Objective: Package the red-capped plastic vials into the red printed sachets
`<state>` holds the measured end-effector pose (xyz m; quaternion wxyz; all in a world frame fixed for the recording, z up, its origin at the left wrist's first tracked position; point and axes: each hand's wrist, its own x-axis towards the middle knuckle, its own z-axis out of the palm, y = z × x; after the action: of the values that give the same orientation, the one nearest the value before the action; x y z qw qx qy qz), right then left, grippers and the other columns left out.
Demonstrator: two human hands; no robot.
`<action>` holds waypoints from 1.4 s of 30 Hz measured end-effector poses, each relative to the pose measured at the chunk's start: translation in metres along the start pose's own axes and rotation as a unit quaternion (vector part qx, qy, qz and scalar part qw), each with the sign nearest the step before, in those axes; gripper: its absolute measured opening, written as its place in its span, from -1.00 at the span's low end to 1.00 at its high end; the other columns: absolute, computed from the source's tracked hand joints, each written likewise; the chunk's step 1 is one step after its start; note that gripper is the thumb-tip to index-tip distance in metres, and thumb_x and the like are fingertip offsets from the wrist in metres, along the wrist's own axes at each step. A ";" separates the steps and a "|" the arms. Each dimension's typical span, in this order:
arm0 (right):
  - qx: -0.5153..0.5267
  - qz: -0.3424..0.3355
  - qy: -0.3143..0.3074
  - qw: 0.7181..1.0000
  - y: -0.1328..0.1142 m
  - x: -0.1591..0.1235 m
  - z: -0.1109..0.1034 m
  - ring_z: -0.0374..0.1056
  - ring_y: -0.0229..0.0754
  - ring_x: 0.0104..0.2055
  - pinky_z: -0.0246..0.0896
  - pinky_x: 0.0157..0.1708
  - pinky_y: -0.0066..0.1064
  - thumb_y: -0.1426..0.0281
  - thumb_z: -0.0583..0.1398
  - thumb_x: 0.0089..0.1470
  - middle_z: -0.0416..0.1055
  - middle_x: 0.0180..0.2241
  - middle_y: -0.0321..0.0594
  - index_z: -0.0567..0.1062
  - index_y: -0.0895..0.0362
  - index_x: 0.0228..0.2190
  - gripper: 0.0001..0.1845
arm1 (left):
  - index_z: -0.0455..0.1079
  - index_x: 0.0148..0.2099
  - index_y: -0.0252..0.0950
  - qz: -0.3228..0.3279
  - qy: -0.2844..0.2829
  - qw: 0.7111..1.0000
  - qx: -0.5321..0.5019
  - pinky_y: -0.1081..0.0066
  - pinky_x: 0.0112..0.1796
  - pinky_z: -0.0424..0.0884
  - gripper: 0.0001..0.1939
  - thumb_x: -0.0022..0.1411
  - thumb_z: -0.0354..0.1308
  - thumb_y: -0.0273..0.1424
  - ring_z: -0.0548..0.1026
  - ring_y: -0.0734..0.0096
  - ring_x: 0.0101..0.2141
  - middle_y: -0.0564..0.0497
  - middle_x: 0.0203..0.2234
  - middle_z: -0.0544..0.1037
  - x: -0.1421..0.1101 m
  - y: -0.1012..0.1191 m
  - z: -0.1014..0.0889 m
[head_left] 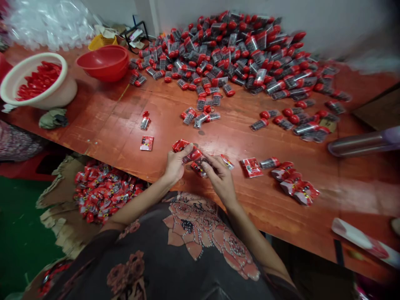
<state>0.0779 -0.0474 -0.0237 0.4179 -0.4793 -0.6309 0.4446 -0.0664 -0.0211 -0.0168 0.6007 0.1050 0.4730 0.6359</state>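
Red glossy packets (193, 154) are grasped by the left hand (175, 166), its thumb laid across the top — and a dark-and-red piece (197, 168) just below is pinched by the right hand (221, 177), everything held near the front edge of the table (168, 112). Off to the right, a flat packet (251, 167) is seen lying near a fanned row of packets (295, 183); farther out, red-capped containers (225, 54) are heaped high — a red bowl (103, 62) set to their left.
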 end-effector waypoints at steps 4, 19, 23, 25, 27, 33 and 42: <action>0.015 0.007 0.014 1.000 0.002 0.001 -0.004 0.32 -0.17 -0.22 0.34 -0.20 -0.19 0.33 0.15 0.22 0.35 -0.24 -0.24 0.46 -0.22 0.05 -0.62 | 0.54 -0.41 -0.31 0.002 -0.053 0.998 0.045 0.38 -0.31 0.46 -0.70 -0.25 0.51 -0.36 0.53 0.45 -0.47 0.04 -0.48 0.60 -0.005 0.001 -0.001; 0.094 0.039 0.060 0.993 0.007 -0.008 0.003 0.41 -0.11 -0.11 0.39 -0.08 -0.07 0.30 0.24 0.14 0.47 -0.15 -0.22 0.53 -0.07 -0.07 -0.71 | 0.49 -0.47 -0.28 -0.030 -0.134 0.984 0.113 0.36 -0.40 0.42 -0.76 -0.23 0.47 -0.51 0.47 0.40 -0.49 0.02 -0.53 0.54 -0.015 0.011 -0.004; 0.071 0.025 0.099 0.992 0.012 -0.013 0.010 0.41 -0.09 -0.05 0.36 0.02 -0.03 0.31 0.19 0.18 0.45 -0.09 -0.18 0.43 -0.09 0.05 -0.62 | 0.49 -0.43 -0.28 -0.023 -0.120 0.987 0.104 0.37 -0.36 0.42 -0.73 -0.24 0.48 -0.51 0.47 0.42 -0.48 0.02 -0.50 0.55 -0.013 0.009 -0.002; 0.030 0.001 0.101 0.994 0.012 -0.014 0.010 0.40 -0.09 -0.04 0.36 0.03 -0.05 0.33 0.18 0.19 0.44 -0.07 -0.18 0.40 -0.12 0.09 -0.57 | 0.49 -0.42 -0.27 0.001 -0.103 0.991 0.085 0.39 -0.32 0.43 -0.73 -0.22 0.48 -0.47 0.48 0.45 -0.46 0.03 -0.48 0.55 -0.011 0.007 -0.001; -0.009 -0.025 0.099 0.995 0.011 -0.014 0.010 0.38 -0.08 -0.01 0.35 0.04 -0.07 0.35 0.19 0.18 0.42 -0.06 -0.20 0.40 -0.15 0.10 -0.55 | 0.49 -0.42 -0.27 0.022 -0.095 0.992 0.074 0.41 -0.31 0.43 -0.75 -0.19 0.47 -0.43 0.47 0.47 -0.46 0.05 -0.49 0.55 -0.011 0.007 0.000; 0.118 0.057 0.082 0.988 0.012 -0.013 0.013 0.45 -0.14 -0.20 0.48 -0.28 -0.21 0.30 0.13 0.23 0.43 -0.17 -0.19 0.30 -0.14 0.18 -0.51 | 0.50 -0.45 -0.29 0.010 -0.101 0.989 0.108 0.42 -0.34 0.42 -0.77 -0.21 0.47 -0.46 0.46 0.48 -0.48 0.05 -0.52 0.55 -0.016 0.006 0.000; 0.056 0.023 0.116 0.991 0.011 -0.017 0.019 0.39 -0.10 -0.09 0.43 -0.07 -0.06 0.32 0.10 0.24 0.40 -0.08 -0.16 0.36 -0.13 0.13 -0.57 | 0.55 -0.39 -0.28 0.000 -0.066 0.992 0.104 0.40 -0.36 0.42 -0.76 -0.20 0.47 -0.43 0.48 0.44 -0.48 0.03 -0.49 0.58 -0.023 -0.008 0.004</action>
<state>0.0660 -0.0655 -0.0411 0.5040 -0.5182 -0.5409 0.4299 -0.0525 -0.0404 -0.0111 0.6165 0.2082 0.4958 0.5751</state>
